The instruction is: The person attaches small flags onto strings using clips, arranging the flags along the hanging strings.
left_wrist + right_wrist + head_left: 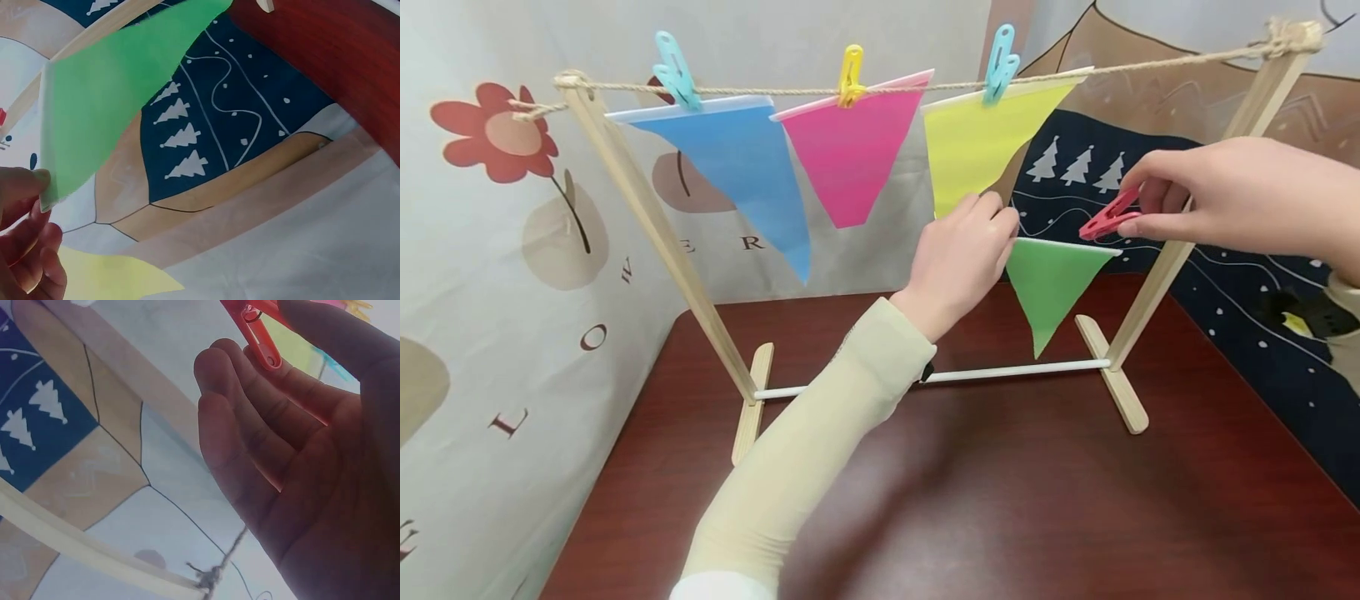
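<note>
My left hand (961, 254) pinches one top corner of a green triangular pennant (1057, 283), which hangs below the rope. In the left wrist view the thumb and fingers of that hand (28, 234) grip the corner of the green paper. A red clothespin (1108, 217) is held between thumb and fingers of my right hand (1210, 196), just above the pennant's other top corner and apart from it. The right wrist view shows the clothespin (259, 334) at the top. A yellow pennant (985, 137) hangs from the rope behind my left hand.
The twine rope (1180, 61) runs between two wooden posts (658, 233). Blue (737, 158) and pink (857, 146) pennants hang there by blue (674, 73) and yellow (851, 77) clothespins; another blue clothespin (1001, 67) holds the yellow pennant. A white bar (1015, 372) joins the stand's feet on the brown table (1000, 500).
</note>
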Tool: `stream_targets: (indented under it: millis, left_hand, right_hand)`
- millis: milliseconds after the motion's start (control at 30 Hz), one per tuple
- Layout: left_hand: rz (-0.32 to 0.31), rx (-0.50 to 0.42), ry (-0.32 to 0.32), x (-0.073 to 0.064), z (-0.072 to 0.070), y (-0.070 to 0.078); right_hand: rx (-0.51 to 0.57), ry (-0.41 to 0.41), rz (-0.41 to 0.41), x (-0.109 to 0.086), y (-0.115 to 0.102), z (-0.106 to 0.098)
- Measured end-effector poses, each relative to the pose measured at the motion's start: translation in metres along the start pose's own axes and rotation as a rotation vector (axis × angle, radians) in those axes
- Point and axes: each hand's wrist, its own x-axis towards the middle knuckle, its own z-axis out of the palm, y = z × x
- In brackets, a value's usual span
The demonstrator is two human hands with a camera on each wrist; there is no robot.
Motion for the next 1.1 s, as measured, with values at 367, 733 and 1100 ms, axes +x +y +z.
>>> stream_targets:
  millis: [367, 733, 1100]
  left_hand:
    - [0.105, 0.069, 0.079, 0.017, -0.014, 0.004]
    - [0.139, 0.121, 0.112, 0.037, -0.031, 0.007]
    - [0.143, 0.156, 0.152, 0.055, -0.048, 0.012]
  right_hand:
    - [-0.018, 0.033, 0.032, 0.002, 0.015, -0.009]
    - [0.002, 0.069, 0.017, 0.008, 0.026, -0.02]
    - [0.054, 0.177, 0.008, 0.013, 0.071, -0.012]
